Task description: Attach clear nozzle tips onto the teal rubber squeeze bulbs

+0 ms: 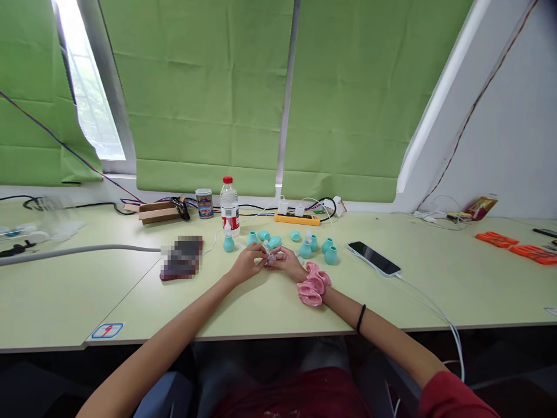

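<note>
My left hand (249,262) and my right hand (288,262) meet above the table, fingertips closed on a small translucent whitish piece (270,259). The fingers partly cover it, and its exact kind is too small to make out. Just behind the hands lie several teal rubber-looking bulbs, among them one on its side (274,241). To the left a bulb with a clear tip (228,242) stands upright. On the right are more bulbs, including an open-necked one (331,255) and another with a clear tip (305,249). A pink scrunchie (314,284) circles my right wrist.
A red-capped bottle (230,208), a can (204,204) and a yellow power strip (297,219) stand behind the bulbs. A phone (375,259) with a cable lies to the right. Leftward are a blurred dark object (181,258) and a cardboard box (161,212).
</note>
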`<state>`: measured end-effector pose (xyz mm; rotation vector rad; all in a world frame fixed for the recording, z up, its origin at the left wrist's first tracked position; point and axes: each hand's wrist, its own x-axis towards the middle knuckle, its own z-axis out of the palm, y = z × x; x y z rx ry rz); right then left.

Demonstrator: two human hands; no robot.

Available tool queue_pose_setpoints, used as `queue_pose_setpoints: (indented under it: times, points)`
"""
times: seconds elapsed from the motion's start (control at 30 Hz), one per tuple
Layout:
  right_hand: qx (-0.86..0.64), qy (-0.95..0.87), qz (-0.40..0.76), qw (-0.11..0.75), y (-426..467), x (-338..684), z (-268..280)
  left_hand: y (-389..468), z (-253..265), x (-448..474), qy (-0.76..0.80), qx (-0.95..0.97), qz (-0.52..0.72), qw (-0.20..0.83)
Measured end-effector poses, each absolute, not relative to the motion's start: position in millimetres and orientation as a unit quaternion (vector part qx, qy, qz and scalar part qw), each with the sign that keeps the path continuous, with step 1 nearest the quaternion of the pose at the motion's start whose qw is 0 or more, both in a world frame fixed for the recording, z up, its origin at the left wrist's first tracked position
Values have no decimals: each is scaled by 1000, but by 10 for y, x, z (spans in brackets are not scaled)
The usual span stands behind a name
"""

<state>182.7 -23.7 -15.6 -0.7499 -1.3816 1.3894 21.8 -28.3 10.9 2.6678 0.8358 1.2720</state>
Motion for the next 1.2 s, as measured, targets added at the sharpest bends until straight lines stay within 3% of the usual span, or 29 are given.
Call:
queue_pose_setpoints:
  times: [0.1,0.27,0.4,0.63,0.73,1.0,1.2]
  points:
    - [-306,-571,569,506,-234,1832,-162,-303,97,242,279,860,421,74]
    - [-289,-591,566,496,-265,1842,-143,-277,141,251,322,783,449,284]
    - [-267,-612,546,506,-297,1829,-121,-238,185,226,343,692,498,394]
    - [-265,-672,408,558,-274,1842,-99,-287,225,206,336,652,390,556]
    - [-259,-685,403,548,-258,1855,-112,-281,206,201,300,626,372,616]
    - [-267,-677,448,519,-298,1843,-105,-274,160,197,301,599,386,633]
    - [-301,-662,465,505,-301,1833,-106,-292,201,231,358,698,420,456]
